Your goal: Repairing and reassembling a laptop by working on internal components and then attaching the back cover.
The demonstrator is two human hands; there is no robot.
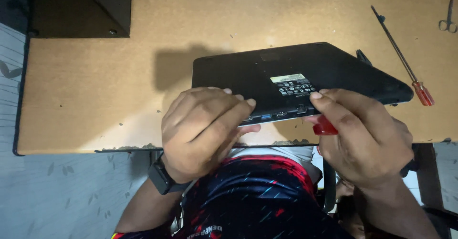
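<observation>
Lying bottom-up on a light brown wooden table (95,77), a black laptop (238,72) is seen from above, its underside turned towards the camera and its near edge lifted towards the person. A pale label (292,83) is fixed near the middle of that underside. Along the near edge a row of ports (274,115) is shown, one of them blue inside.

The left hand (202,129) is curled over the near edge of the laptop, its fingers (238,106) bent and pressed on the underside while the thumb is tucked beneath; the edge is gripped. A dark wristband (162,178) is worn on that wrist.

The right hand (367,139) is closed around a red handle (325,127), of which only a small part is seen below the laptop's edge. The tool's working end is hidden, so its kind cannot be told. The forefinger of this hand is laid on the underside just beside the label.

Well apart, on the right of the table, a long screwdriver (403,62) with a red handle is lying at a slant, and small scissors (448,22) are cut off by the frame's right edge. A dark box-like object (81,7) is cut off at the top left, and what it is cannot be made out. No container is shown with anything inside it. The person's dark patterned shirt (253,196) is seen below the table edge.
</observation>
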